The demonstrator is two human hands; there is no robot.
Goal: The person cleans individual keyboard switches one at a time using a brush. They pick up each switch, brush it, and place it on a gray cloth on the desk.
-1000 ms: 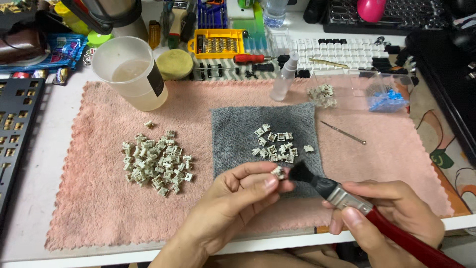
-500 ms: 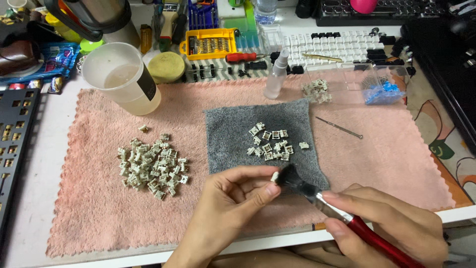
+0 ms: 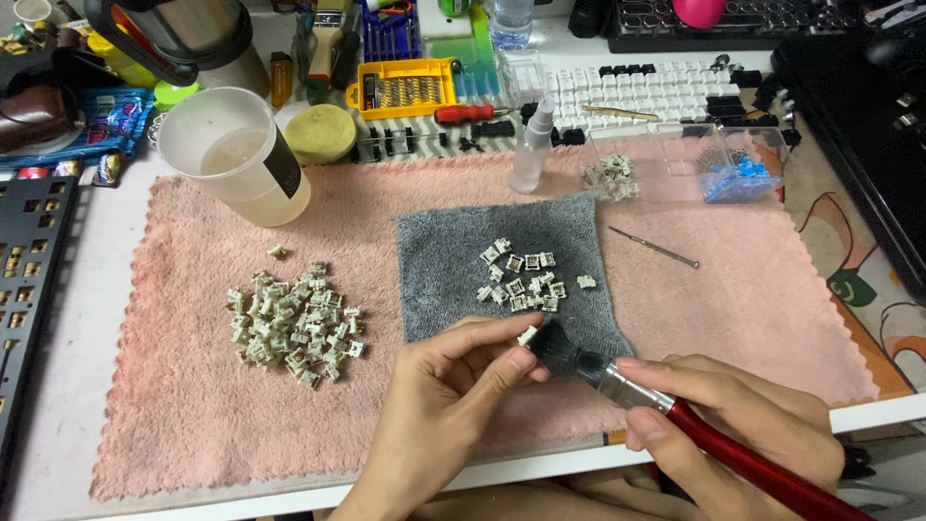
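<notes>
At the far left edge, a black keyboard plate [image 3: 24,289] lies partly off the pink towel [image 3: 193,425] that covers the desk. A translucent cup [image 3: 236,154] of cloudy liquid stands on the towel's upper left corner, and below it sits a loose heap of pale switch parts [image 3: 289,323], apparently set apart from the rest as a separate batch. In the middle, a smaller grey cloth [image 3: 444,280] lies on top of the pink one and carries a second, smaller cluster of parts [image 3: 521,280]. The soft cloths likely keep the tiny pieces from rolling or scattering.

The left hand [image 3: 444,405] pinches one small white switch part [image 3: 527,336] between thumb and forefinger tips, closed tight on it, with the other fingers curled under. It holds the piece just above the grey cloth's near edge, turned toward the brush. The right hand [image 3: 733,425] grips a red-handled brush [image 3: 617,381] near its metal ferrule, fingers wrapped firmly, and the dark bristles touch the pinched part.

Further right, a thin metal pick [image 3: 656,247] rests on the towel, and a clear box [image 3: 694,164] holds blue pieces.
</notes>
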